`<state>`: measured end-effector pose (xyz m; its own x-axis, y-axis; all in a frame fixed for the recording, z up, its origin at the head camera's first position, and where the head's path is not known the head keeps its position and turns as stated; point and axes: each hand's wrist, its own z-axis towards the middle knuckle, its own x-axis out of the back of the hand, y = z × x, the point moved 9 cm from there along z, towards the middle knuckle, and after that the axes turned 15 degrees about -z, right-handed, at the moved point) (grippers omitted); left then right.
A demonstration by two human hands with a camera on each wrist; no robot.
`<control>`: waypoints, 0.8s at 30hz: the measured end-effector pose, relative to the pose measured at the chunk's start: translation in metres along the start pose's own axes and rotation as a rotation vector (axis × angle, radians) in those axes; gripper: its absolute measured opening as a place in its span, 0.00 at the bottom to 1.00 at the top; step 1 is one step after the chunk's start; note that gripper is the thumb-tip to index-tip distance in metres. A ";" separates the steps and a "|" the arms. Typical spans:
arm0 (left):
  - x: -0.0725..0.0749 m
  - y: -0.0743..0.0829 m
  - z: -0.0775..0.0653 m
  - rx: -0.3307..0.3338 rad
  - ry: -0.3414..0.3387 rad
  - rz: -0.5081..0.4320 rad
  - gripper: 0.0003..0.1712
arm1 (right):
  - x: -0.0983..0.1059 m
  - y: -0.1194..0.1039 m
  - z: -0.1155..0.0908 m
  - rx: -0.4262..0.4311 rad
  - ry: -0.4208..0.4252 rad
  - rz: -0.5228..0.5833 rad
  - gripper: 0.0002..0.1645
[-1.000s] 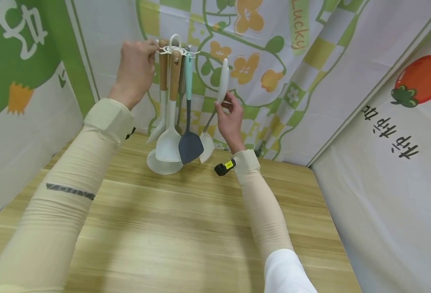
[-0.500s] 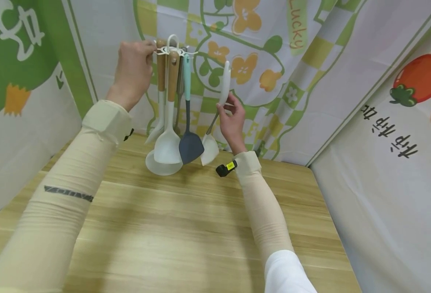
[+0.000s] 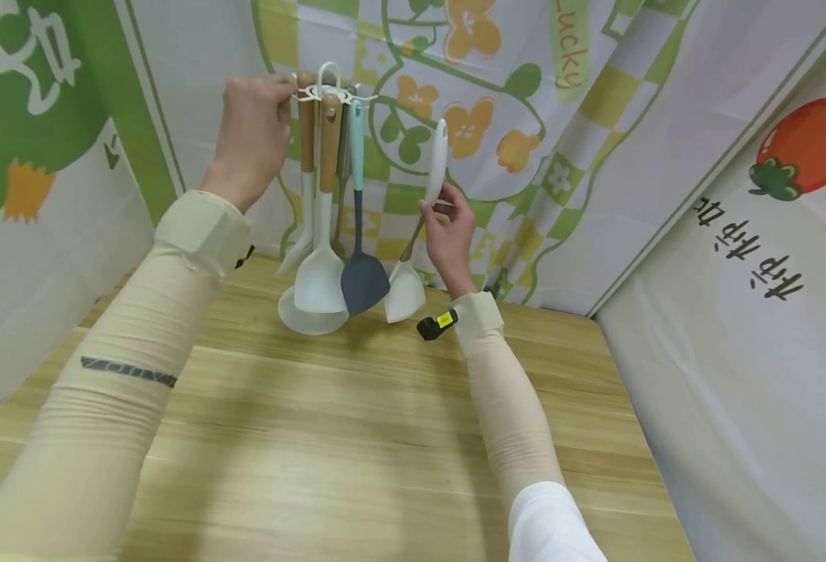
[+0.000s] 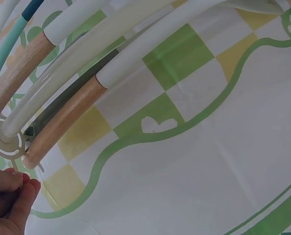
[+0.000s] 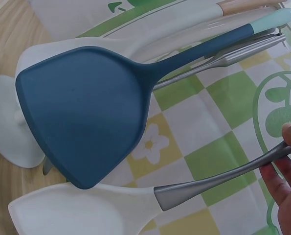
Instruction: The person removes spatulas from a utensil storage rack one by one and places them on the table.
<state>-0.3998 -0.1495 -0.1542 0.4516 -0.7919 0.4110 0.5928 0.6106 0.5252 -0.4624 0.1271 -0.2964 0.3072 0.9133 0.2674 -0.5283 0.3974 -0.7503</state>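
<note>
A white utensil rack (image 3: 325,92) with a round base (image 3: 300,318) stands at the back of the table, hung with several utensils. My left hand (image 3: 253,133) pinches the rack's hook ring at its left side; the left wrist view shows thumb and fingertips (image 4: 25,188) there. Facing me hang a white spatula (image 3: 320,277) with a wooden handle and a dark blue spatula (image 3: 365,282) with a mint handle. To their right, apart from the rack, my right hand (image 3: 451,234) holds a white-headed spatula (image 3: 406,293) by its metal shaft, just below the white handle.
A wood-grain table (image 3: 300,437) reaches toward me. Close behind the rack hangs a printed curtain (image 3: 483,101). Printed white panels rise on the left and right (image 3: 736,375). A metal-handled utensil (image 5: 233,54) hangs behind the blue spatula.
My right hand has moved slightly right with the white-headed spatula, away from the rack. The left hand keeps its hold on the ring.
</note>
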 end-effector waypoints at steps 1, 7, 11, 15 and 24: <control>0.001 0.000 0.000 -0.003 0.003 0.002 0.17 | 0.000 0.000 0.000 0.007 0.002 -0.002 0.23; 0.002 0.002 -0.001 -0.029 0.014 0.010 0.17 | 0.004 0.003 -0.002 -0.003 0.026 -0.008 0.22; 0.002 0.003 -0.001 -0.031 0.013 0.007 0.17 | 0.006 0.006 -0.003 -0.024 0.039 -0.008 0.23; 0.001 0.002 -0.001 -0.015 0.001 0.016 0.17 | 0.009 0.003 -0.006 -0.012 0.037 -0.018 0.24; 0.000 0.000 0.000 0.002 -0.007 0.014 0.18 | 0.022 -0.020 -0.019 -0.024 0.031 -0.034 0.23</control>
<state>-0.3999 -0.1490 -0.1539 0.4551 -0.7833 0.4234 0.5853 0.6215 0.5207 -0.4304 0.1377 -0.2869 0.3491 0.8960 0.2743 -0.4979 0.4254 -0.7557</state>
